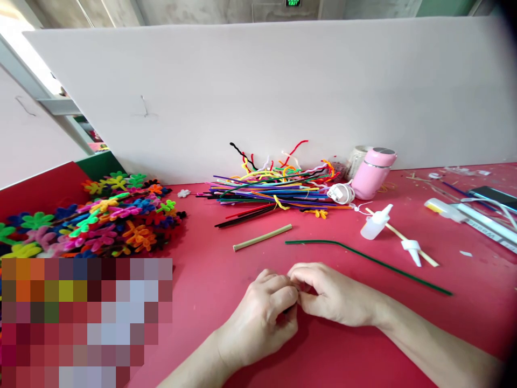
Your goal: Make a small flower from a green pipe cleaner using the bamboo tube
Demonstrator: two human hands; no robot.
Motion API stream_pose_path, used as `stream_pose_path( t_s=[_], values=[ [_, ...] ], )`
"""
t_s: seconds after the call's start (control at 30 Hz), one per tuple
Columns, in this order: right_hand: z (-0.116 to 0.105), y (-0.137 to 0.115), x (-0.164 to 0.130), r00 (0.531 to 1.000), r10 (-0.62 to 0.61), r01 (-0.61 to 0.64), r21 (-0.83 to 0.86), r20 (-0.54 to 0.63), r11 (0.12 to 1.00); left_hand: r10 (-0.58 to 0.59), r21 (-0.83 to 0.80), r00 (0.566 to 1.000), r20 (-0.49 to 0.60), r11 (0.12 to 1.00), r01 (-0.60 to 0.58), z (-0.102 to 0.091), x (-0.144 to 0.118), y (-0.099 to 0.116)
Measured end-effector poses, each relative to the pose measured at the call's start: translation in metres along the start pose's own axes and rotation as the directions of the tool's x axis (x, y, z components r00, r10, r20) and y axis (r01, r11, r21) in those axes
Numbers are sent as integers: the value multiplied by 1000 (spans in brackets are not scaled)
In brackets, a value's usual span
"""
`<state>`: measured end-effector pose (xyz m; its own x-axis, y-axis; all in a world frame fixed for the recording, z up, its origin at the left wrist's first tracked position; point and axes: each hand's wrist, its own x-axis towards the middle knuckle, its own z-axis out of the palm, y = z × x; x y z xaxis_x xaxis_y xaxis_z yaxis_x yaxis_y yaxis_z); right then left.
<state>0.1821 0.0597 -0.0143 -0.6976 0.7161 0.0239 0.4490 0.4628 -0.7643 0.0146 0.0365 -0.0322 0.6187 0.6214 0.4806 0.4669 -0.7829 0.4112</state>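
- Left hand (266,315): resting on the red table (226,269) near its front edge, fingers curled in and pressed against the right hand; whatever is pinched between the fingertips is hidden, so its nature cannot be told.
- Right hand (331,293): directly beside the left, touching it, fingers folded down toward the same spot.
- Green pipe cleaner (363,257): one long strand lying loose on the table just beyond the hands, running toward the right edge, touched by neither hand.
- Pale stick (262,237): short, lying flat just beyond the hands, left of the green strand.
- Heap of pipe cleaners (274,188): mixed colours, at the back edge against the white board (258,91).
- Pile of pipe-cleaner flowers (100,221): many colours, at the left edge.
- Pink flask (374,172): tilted, at the back edge, right of the heap.
- Small white glue bottle (375,223): lying in front of the flask, near a thin wooden skewer (404,237).
- Phone (495,196): dark, near the back right corner.
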Motion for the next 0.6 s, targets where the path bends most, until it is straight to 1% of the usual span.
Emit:
stream_pose_path(
  t_s=[0.2,0.33,0.4,0.5,0.6],
  values=[
    [2,1,-1,1000,-6,5,-53,-16,999,5,7,1000,5,1000,-5,-1,1,0],
    [3,2,-1,998,13,-15,-31,-62,999,7,45,1000,14,999,-7,1,-2,-3],
    [3,2,0,996,37,-36,20,-82,999,-17,62,1000,-6,998,17,2,-3,-4],
    [2,0,1,992,52,-41,105,-112,994,-60,63,996,-71,996,65,2,-4,-6],
    [1,-1,1,992,33,-20,110,-119,994,-73,25,993,-97,997,76,1,-2,-5]
  ],
)
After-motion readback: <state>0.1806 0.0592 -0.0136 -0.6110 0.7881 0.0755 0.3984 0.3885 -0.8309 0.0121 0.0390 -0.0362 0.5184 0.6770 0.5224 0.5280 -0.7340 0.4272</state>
